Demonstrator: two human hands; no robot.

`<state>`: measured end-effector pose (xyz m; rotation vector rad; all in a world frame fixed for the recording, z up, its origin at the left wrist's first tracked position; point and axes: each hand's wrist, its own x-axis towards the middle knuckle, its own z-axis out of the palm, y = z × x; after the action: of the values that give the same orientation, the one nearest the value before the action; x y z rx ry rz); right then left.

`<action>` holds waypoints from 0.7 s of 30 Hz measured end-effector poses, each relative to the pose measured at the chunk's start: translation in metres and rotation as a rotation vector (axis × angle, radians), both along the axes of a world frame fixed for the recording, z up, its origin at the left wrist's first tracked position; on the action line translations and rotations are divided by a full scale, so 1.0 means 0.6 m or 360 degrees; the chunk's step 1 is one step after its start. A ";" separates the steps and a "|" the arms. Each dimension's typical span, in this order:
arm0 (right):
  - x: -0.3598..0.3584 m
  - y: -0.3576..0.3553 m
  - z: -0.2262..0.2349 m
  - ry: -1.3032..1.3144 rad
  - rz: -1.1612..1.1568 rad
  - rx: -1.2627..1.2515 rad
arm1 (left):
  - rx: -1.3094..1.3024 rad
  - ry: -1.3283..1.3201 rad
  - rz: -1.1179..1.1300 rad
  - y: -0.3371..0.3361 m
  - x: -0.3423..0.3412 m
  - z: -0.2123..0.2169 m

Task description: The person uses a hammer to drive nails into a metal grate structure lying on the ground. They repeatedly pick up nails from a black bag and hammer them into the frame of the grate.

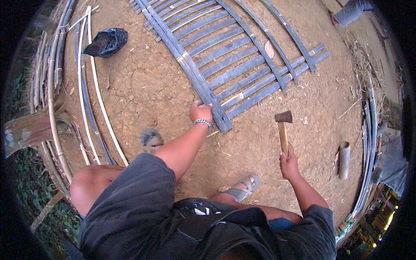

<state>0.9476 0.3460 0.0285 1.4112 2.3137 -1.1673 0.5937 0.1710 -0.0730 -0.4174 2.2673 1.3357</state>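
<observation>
A frame of dark split-bamboo slats (237,73) lies on the ground ahead of me. Its cross slats run under or against a long doubled side rail (197,78). My left hand (201,112) is closed round that rail close to its near end, the thumb on top. To the right, my right hand (289,165) is wrapped round the wooden handle of a hatchet (284,134). The hatchet's dark metal head points away from me, apart from the frame and to the right of its near corner.
A black plastic bag (106,42) sits at the upper left beside long bamboo strips (96,78). Bamboo poles (51,104) lie farther left by a log (37,125). At right are a short bamboo tube (344,160) and bundled strips (369,130). Another person's leg (351,13) shows far right.
</observation>
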 end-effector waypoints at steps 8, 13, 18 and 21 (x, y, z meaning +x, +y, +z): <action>0.054 -0.018 -0.058 0.0134 -0.0287 -0.0159 | 0.0295 -0.0244 -0.0009 -0.022 -0.022 -0.044; 0.008 -0.027 -0.015 0.0027 -0.0296 -0.0362 | -0.0034 0.0021 -0.0240 -0.031 -0.024 -0.067; -0.009 -0.039 -0.061 0.0079 0.0103 -0.0013 | 0.0220 -0.0209 -0.0523 -0.054 -0.082 -0.058; -0.019 -0.043 -0.061 -0.0079 -0.0152 -0.0223 | -0.0134 0.0439 -0.0618 -0.067 -0.192 0.002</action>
<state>0.9363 0.3201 -0.0080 1.4962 2.1076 -1.2786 0.4785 0.1308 -0.0720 0.1893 2.4676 1.1542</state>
